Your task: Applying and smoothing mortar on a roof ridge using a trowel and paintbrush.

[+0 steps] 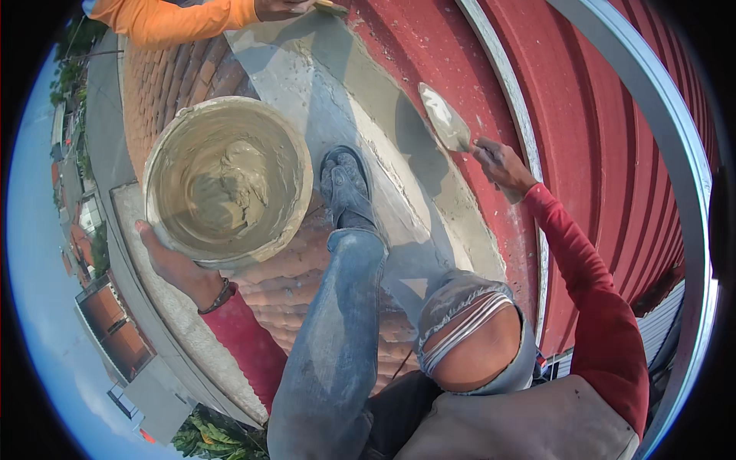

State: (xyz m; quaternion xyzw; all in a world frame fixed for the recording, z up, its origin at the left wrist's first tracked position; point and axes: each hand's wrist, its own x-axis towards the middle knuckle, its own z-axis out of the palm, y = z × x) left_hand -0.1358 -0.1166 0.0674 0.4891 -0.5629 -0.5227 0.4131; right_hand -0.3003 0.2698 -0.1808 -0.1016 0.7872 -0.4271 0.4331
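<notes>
My left hand (178, 264) holds a round bucket (290, 157) from its near left side, with the thumb along the outer wall. Wet grey-brown mortar (239, 180) is heaped in the middle of the bucket and smeared up its sides. In my right hand (502, 165) is a pointed trowel (445, 119), gripped by the handle. Its blade points to the far left, over the red metal roofing (498, 100), and carries a pale mortar smear. Beside it runs a band of fresh mortar (418, 157) along the roofing's edge, partly in shadow.
A co-worker's orange sleeve (180, 21) reaches in at the top, the hand (280, 8) on a partly cut-off tool. Clay roof tiles (299, 295) lie under the bucket. My sandalled foot (346, 180) stands on the grey strip. A metal beam (652, 100) curves at right; the roof drops off left.
</notes>
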